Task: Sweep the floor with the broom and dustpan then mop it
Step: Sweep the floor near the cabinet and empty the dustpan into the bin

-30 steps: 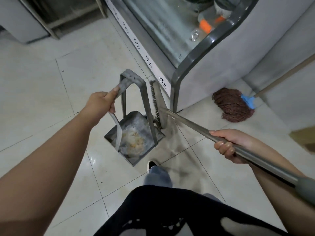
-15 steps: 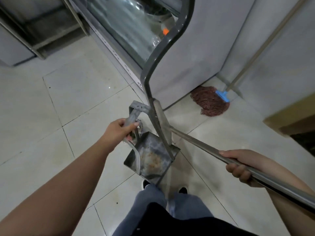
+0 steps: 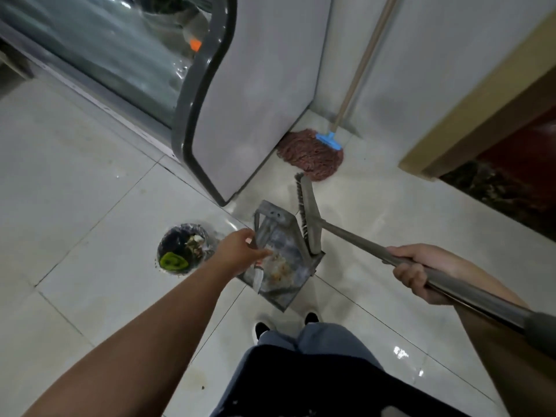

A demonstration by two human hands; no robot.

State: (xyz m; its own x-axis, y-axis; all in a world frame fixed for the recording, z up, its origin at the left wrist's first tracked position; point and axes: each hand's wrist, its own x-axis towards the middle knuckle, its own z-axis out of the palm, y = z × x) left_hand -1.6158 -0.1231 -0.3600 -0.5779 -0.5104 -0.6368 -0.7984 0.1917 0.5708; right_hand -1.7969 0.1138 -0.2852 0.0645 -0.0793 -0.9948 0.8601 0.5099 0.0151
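Note:
My left hand (image 3: 240, 251) grips the handle of a grey metal dustpan (image 3: 281, 278), which holds pale crumbs and dust above the tiled floor. My right hand (image 3: 421, 273) grips the metal pole of the broom (image 3: 307, 218); its flat bristle head stands against the dustpan's right side. A mop (image 3: 310, 153) with a reddish-brown string head, blue clamp and wooden pole leans in the corner beyond the broom, touched by neither hand.
A small waste bin (image 3: 183, 249) lined with a bag, holding scraps and something green, stands on the floor left of the dustpan. A glass-fronted display cabinet (image 3: 249, 94) rises ahead. A door frame (image 3: 469, 109) is at the right. My feet (image 3: 285, 325) are below the dustpan.
The view has swung to the right and forward. The dustpan and broom now sit past the cabinet's corner, closer to the mop, and the waste bin has come into view.

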